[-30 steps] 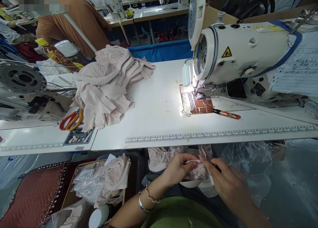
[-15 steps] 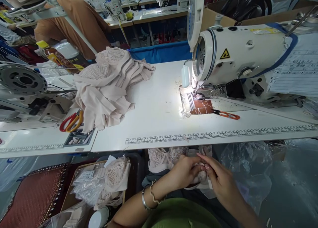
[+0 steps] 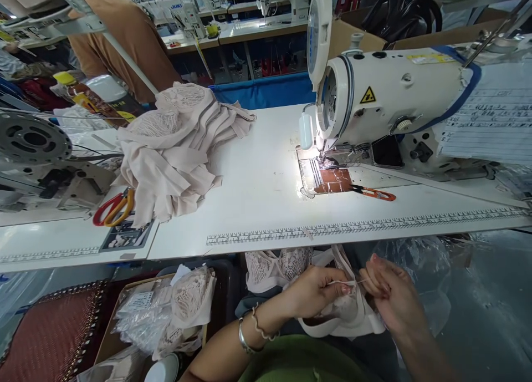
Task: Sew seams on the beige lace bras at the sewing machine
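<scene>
The hands are slightly apart: the left hand (image 3: 318,292) pinches the edge of a beige garment (image 3: 357,312), and the right hand (image 3: 388,296) has its fingers closed on a thin strand (image 3: 361,281) between them. The garment hangs just below both hands. Beyond them, the counter (image 3: 257,188) carries a sewing machine (image 3: 382,93), orange snips (image 3: 379,194) and, farther left, piled beige pieces (image 3: 174,154).

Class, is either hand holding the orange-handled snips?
No, the snips lie on the white table in front of the sewing machine.
</scene>
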Motion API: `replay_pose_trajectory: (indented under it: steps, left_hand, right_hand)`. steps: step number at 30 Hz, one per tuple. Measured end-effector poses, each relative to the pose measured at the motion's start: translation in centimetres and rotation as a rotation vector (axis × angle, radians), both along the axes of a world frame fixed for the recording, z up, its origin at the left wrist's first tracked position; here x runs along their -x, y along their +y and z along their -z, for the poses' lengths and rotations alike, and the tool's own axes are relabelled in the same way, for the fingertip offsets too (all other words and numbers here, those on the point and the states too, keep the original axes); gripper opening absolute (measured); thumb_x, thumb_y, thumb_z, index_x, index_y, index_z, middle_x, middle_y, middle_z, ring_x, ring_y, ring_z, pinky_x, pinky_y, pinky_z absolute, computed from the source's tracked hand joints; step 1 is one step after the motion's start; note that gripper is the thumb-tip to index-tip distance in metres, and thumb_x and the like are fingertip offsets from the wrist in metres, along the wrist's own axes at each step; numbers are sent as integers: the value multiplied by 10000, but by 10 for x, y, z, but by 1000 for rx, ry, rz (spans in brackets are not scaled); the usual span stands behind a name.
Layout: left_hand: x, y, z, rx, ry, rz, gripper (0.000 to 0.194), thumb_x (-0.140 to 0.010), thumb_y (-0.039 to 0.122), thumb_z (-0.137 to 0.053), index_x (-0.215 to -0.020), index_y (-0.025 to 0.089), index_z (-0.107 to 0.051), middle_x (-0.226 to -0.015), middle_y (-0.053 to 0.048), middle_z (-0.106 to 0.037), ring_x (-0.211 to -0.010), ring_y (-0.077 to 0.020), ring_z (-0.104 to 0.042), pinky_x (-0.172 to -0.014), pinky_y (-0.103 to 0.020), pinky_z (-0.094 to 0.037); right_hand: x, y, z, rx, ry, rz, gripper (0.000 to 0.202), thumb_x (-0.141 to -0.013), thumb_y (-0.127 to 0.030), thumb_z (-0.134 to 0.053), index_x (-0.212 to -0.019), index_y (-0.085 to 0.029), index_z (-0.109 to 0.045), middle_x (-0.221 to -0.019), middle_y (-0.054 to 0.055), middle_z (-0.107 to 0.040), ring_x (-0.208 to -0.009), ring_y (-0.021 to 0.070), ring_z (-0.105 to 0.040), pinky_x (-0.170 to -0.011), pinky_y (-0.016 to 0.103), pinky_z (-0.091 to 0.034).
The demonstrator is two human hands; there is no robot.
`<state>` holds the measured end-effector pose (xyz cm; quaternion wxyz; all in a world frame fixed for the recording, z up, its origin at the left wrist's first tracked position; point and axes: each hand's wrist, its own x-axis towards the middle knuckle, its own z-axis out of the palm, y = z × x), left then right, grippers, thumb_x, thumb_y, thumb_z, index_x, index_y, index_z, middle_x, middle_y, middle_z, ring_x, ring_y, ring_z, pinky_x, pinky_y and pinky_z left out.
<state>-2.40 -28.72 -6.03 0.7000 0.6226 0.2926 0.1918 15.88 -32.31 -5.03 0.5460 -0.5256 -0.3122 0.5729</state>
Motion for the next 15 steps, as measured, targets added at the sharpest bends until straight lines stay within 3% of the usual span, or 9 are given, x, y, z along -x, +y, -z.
replay_pose_trajectory:
  steps: [2, 8, 11, 15]
  left_hand:
    - [-2, 1, 1, 19, 4, 0, 291, -969, 315, -550, -723, 161, -531, -653, 42, -417, -624, -97, -360, -610, -216, -317]
    - [-8, -2, 14, -44, 145, -3, 241, -897, 333, -648, -766, 135, -687, -613, 38, -451, -598, -101, -360, -573, -221, -301]
    - [-10, -4, 19, -133, 184, 8, 240, -908, 312, -623, -778, 136, -722, -585, 35, -464, -567, -100, -373, -573, -227, -309]
    - [-15, -4, 16, -157, 173, -15, 360, -943, 361, -576, -665, 140, -635, -565, 39, -386, -573, -101, -346, -581, -233, -300]
  right_hand:
    - [-1, 1, 0, -20, -15, -14, 656, -896, -593, -660, -475, -225, -318, -448, -70, -229, -404, 79, -192, -404, 279, -196]
    - [4, 4, 11, 100, -15, -240, 747, -837, -830, -526, -437, -222, -362, -432, -68, -235, -405, 71, -204, -419, 270, -155]
    - [4, 5, 15, 139, -65, -233, 746, -764, -811, -644, -453, -231, -293, -440, -93, -193, -421, 54, -142, -436, 273, -110]
    - [3, 6, 12, 144, -70, -170, 742, -713, -753, -738, -451, -243, -267, -415, -105, -180, -411, 47, -115, -434, 284, -88]
